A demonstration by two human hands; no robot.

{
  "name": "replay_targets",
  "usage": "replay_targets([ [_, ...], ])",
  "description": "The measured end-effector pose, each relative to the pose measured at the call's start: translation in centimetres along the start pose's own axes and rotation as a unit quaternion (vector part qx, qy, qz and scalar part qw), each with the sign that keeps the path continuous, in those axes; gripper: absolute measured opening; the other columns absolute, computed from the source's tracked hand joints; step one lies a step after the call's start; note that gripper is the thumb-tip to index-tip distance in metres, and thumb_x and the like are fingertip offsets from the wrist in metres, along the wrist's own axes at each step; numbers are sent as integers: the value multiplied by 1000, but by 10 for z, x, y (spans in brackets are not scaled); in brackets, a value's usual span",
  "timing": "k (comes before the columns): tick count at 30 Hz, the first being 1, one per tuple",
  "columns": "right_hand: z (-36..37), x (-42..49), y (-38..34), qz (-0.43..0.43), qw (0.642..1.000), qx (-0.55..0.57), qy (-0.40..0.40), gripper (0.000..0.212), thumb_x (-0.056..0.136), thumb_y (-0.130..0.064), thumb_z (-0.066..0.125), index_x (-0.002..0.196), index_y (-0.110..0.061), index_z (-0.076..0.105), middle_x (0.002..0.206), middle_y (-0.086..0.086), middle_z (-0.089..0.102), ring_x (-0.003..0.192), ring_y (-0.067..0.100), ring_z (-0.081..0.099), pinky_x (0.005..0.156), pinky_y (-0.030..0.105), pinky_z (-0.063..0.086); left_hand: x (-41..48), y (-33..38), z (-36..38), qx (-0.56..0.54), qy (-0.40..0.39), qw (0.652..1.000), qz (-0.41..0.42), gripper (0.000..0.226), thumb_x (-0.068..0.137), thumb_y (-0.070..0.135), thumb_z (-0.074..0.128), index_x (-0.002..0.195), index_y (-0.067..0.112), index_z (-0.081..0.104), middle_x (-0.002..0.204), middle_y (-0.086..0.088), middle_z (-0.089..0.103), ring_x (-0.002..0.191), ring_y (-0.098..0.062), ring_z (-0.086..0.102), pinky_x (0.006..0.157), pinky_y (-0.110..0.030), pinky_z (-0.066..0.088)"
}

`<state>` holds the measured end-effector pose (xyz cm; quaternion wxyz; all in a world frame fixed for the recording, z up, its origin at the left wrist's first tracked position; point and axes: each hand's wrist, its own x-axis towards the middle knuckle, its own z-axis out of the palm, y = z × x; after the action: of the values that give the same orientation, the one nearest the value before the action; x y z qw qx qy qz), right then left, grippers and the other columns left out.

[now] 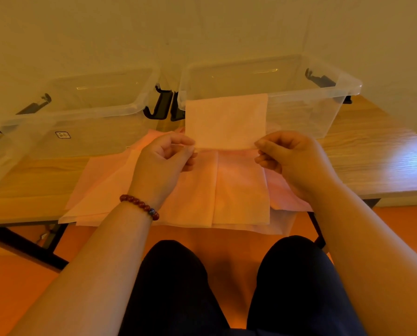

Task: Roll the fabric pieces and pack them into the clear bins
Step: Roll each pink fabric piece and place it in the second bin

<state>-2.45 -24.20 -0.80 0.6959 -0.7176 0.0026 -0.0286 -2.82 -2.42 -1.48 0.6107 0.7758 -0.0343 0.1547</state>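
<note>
Dark-trousered knees [178, 287] below; fabric held up.
My left hand [165, 157] and right hand [285, 154] pinch a thin pale-pink fabric sheet [226, 120] between them; uneven pull could skew the roll.

We're looking down on a wood-grain counter [372, 151], light glancing off its right end. Beneath it we see black frame legs [28, 246] running down to an orange floor [21, 287]. A plain pale wall [202, 25] fills the top of our view. Down low, two knees in dark trousers [178, 287], and we spot a bracelet [139, 204] of reddish-brown beads, one of them bluish.
</note>
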Motion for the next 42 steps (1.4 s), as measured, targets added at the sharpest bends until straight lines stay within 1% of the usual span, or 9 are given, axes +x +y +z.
replay_targets([
  [3,-5,-3,1,-6,1000,-25,-5,8,85,-6,69,90,-13,68,78,4,64,67,7,69,70,20,58,2,3,-4,23,-24,999,19,16,87,6,64,86,21,68,72,26,67,70,0,65,67,-17,55],
  [7,-8,-6,0,-24,996,-72,46,4,90,-16,67,88,-17,70,84,-1,69,65,2,67,64,19,58,0,6,-5,61,-42,997,35,18,85,8,68,84,26,69,70,18,67,70,1,65,69,-15,54],
  [11,-5,-6,-5,5,999,-7,38,10,93,-17,62,84,-14,65,94,0,70,80,9,71,63,20,57,-1,8,-3,24,-44,999,16,13,88,9,64,84,19,71,71,20,68,74,-2,65,72,-19,56],
  [16,-1,-7,-14,22,997,47,56,12,91,-11,64,81,-4,63,77,7,70,69,10,72,62,20,57,-1,12,1,-65,-39,996,-49,9,88,7,63,86,10,71,72,11,72,76,-4,68,67,-16,54],
  [20,-1,-8,-18,21,994,79,79,11,89,-5,66,82,-9,60,69,5,67,59,12,69,58,20,57,0,16,5,-111,-29,991,-75,10,86,5,65,85,15,67,87,1,70,68,-7,68,62,-19,54],
  [26,-4,-11,-18,15,995,74,69,10,90,-4,64,85,-12,63,69,3,68,60,11,69,58,20,57,-1,18,8,-89,-34,994,-53,10,88,6,63,84,15,67,65,8,70,63,-5,66,58,-17,53],
  [33,-15,-13,-17,20,998,66,10,7,85,-3,67,87,-9,68,68,0,72,70,11,71,65,19,57,-3,14,5,-100,-36,993,-55,17,83,1,66,83,16,71,90,5,69,119,-24,57,65,-16,53],
  [37,-15,-11,-18,20,998,58,22,11,91,-6,62,84,-9,69,68,0,71,70,12,71,65,21,58,-3,13,4,-121,-35,990,-67,15,88,5,62,79,15,71,72,5,73,97,-20,65,63,-17,54],
  [42,-9,-12,-19,25,995,81,54,12,93,-9,62,82,-9,67,63,-1,71,64,9,70,62,20,58,-1,13,6,-131,-21,988,-79,16,88,5,62,78,13,72,80,4,74,109,-19,63,66,-18,54],
])
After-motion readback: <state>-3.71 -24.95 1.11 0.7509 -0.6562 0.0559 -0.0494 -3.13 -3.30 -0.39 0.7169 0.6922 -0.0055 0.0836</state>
